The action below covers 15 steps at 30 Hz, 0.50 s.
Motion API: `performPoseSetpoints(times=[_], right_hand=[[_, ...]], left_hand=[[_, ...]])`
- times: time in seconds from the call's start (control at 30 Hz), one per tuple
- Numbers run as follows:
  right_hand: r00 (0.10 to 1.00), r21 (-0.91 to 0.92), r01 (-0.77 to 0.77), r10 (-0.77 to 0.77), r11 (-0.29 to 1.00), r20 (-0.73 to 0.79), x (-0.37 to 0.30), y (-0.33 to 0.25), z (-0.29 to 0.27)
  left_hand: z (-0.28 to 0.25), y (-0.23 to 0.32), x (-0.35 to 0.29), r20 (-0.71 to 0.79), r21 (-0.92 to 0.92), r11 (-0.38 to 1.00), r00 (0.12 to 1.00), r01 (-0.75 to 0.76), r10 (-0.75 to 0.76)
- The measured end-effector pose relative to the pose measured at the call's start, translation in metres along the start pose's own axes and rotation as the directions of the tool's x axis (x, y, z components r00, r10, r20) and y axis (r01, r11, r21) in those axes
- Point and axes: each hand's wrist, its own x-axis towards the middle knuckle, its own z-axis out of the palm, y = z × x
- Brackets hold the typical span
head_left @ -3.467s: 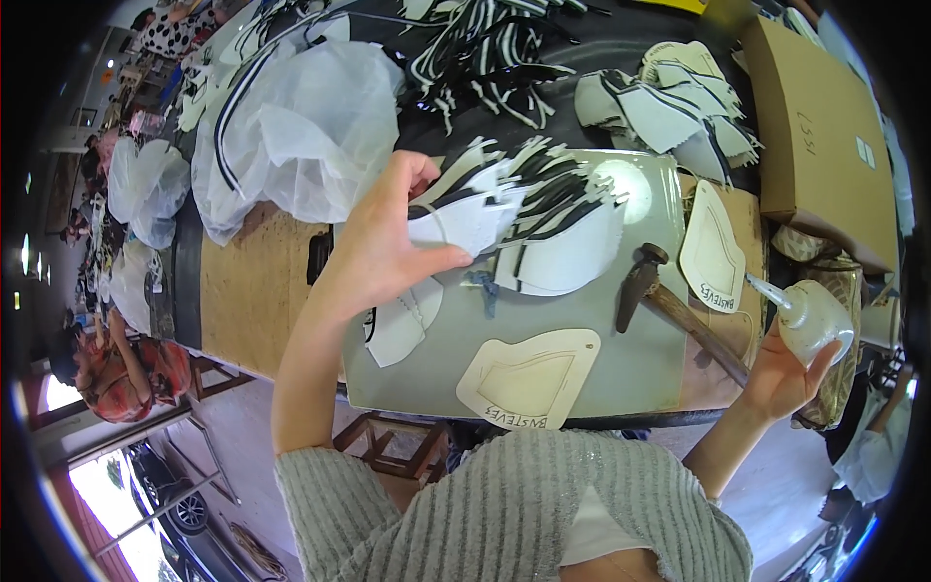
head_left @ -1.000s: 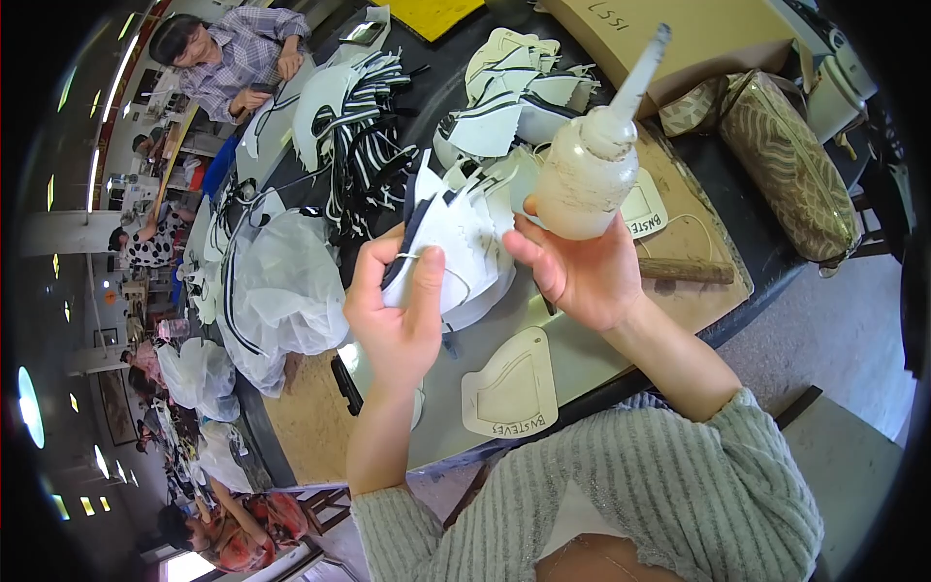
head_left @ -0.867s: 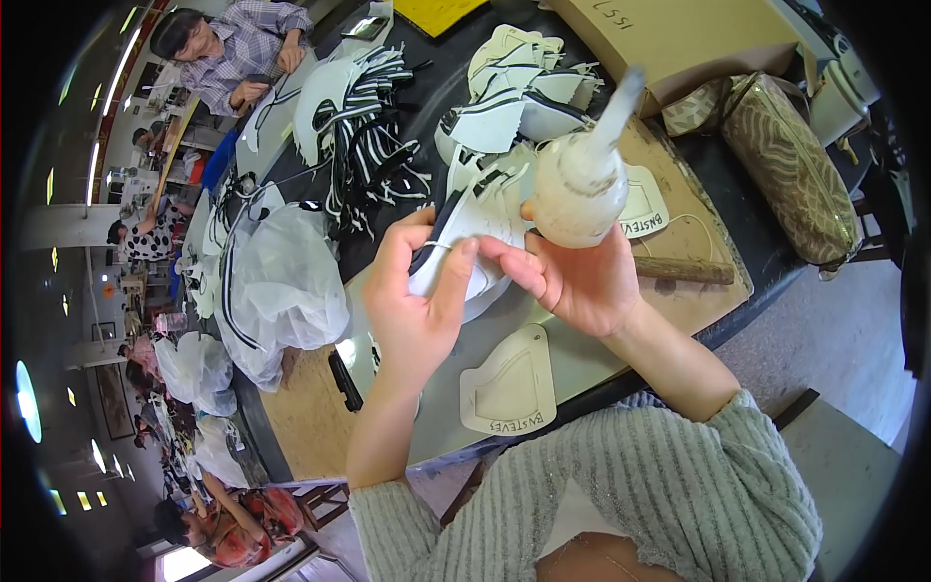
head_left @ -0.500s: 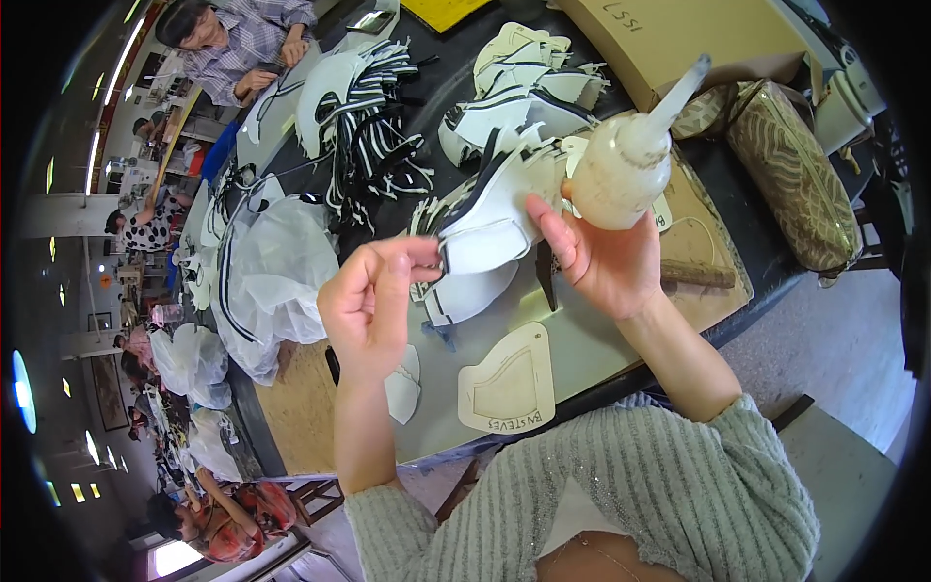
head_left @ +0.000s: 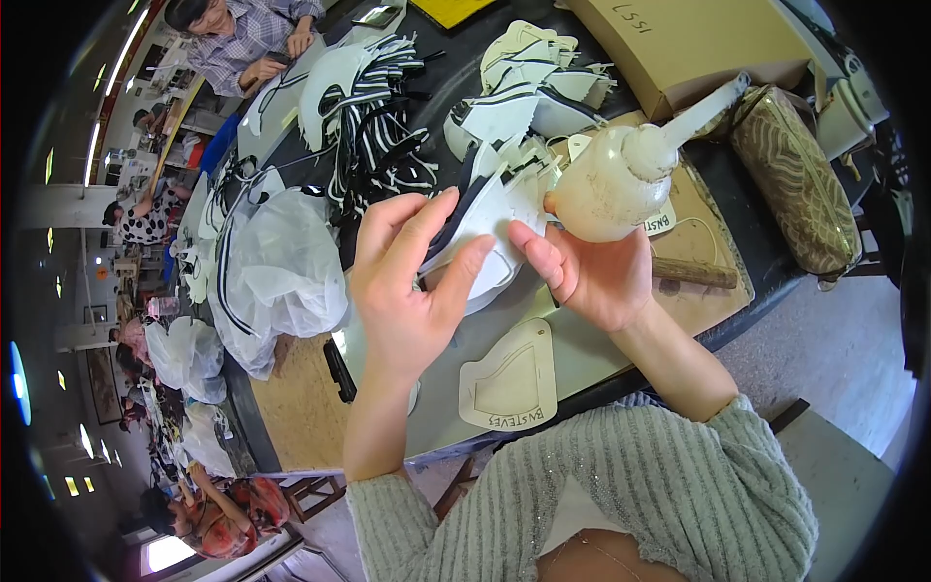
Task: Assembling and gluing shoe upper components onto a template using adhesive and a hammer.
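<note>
A translucent cream-coloured squeeze bottle [head_left: 603,184] with a long nozzle is in my right hand [head_left: 603,281]. It lies tilted, its nozzle toward the upper right, and some of my fingers are hidden behind it. My left hand [head_left: 412,286] is spread, thumb and fingers apart, over the near side of a stack of white shoe-upper pieces [head_left: 509,209] with black edging. Whether its fingertips touch the stack I cannot tell. A cream template [head_left: 506,378] with a cut-out lies nearer me on the grey board [head_left: 427,427].
White pieces with black-and-white strips [head_left: 373,126] lie at the far left, another stack [head_left: 533,87] farther back. Plastic bags [head_left: 291,262] are at left. A cardboard box [head_left: 689,48], patterned pouch [head_left: 795,179] and wooden stick [head_left: 693,273] are at right. A co-worker sits across the table.
My left hand has moved right and its fingers have spread from a pinch at the edge of the white piece. The bottle in my right hand has tipped farther right.
</note>
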Motion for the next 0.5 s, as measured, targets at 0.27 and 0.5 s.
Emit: performPoseSetpoints(times=[0.27, 0.5], right_hand=[[0.989, -0.004, 0.019, -0.019, 1.000, -0.147, 0.001, 0.006, 0.002], [0.998, -0.016, 0.017, -0.018, 1.000, -0.052, 0.000, 0.011, 0.002]], left_hand=[[0.018, 0.000, -0.008, -0.116, 0.268, 0.954, 0.978, -0.136, 0.172], [0.009, 0.005, -0.001, 0.033, -0.154, 0.958, 0.970, 0.241, -0.239]])
